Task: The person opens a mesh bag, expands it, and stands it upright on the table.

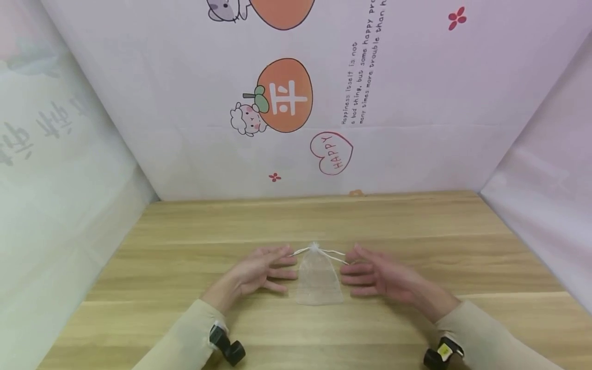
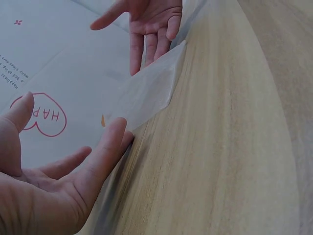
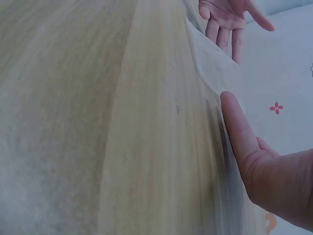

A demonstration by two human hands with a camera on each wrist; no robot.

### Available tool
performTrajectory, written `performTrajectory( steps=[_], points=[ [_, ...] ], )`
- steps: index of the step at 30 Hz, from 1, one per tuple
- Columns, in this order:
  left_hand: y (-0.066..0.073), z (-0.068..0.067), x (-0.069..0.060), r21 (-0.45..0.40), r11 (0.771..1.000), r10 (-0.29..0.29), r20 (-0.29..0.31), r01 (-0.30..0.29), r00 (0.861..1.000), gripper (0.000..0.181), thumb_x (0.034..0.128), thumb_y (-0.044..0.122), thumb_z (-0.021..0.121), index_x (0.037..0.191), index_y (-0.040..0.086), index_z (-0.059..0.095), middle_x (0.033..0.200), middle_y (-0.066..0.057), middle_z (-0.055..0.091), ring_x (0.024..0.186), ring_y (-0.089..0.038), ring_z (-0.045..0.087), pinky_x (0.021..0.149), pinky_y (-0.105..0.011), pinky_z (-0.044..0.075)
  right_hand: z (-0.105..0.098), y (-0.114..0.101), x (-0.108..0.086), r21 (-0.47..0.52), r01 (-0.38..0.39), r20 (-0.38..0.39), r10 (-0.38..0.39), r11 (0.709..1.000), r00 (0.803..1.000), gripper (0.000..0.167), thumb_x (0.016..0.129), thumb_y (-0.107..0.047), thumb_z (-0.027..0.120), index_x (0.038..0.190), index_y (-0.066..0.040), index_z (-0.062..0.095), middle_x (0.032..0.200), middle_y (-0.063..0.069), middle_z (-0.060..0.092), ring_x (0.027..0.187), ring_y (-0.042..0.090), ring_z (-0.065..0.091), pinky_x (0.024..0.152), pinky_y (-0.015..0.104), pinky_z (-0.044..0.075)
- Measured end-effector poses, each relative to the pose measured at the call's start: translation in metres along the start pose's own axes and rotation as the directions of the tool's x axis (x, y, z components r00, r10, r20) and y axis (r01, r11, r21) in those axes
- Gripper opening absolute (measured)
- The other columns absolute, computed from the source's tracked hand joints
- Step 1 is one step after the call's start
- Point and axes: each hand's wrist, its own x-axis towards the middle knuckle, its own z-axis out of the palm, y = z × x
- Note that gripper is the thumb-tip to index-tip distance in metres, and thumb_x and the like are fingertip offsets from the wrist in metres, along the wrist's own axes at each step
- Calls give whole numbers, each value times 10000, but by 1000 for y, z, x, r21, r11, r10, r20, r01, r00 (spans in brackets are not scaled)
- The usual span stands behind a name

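Note:
A small white sheer drawstring pouch [image 1: 319, 282] lies on the wooden table, its neck gathered at the far end and its cords stretching out to both sides. My left hand [image 1: 265, 270] is at the pouch's left with fingers straight and spread. On the opposite side is my right hand [image 1: 381, 275], its fingers likewise extended toward the pouch. The cord ends reach close to both hands; whether the fingers touch them I cannot tell. In the left wrist view the translucent pouch [image 2: 151, 90] spans the space between the hands, and neither hand grips it.
The wooden table [image 1: 185, 226] has a printed white cloth wall [image 1: 407, 154] behind it. More white cloth hangs at the left side [image 1: 69, 169] and the right side [image 1: 550, 164]. Small black devices [image 1: 226, 344] are strapped at both wrists.

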Motion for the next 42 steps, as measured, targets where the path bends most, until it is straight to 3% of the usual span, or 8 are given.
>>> performTrajectory(
  steps=[28,42],
  points=[
    [-1,5,3,2,1000,-24,-5,24,1000,685,1025,429,564,1477,-50,376,1445,-247,500,1173,-383,623,846,-514,574,18,-2,16,1,-51,-4,51,999,999,811,1033,-495,500,1519,94,228,1450,317,450,1263,416,545,999,523,490],
    [-3,3,1,8,1000,-15,10,15,1000,681,1030,417,556,1489,-50,368,1453,-248,490,1186,-387,613,853,-521,569,26,3,26,-62,-20,-32,18,998,999,545,1041,-308,565,1352,122,444,1174,180,663,1016,251,666,890,423,562]
  ],
)
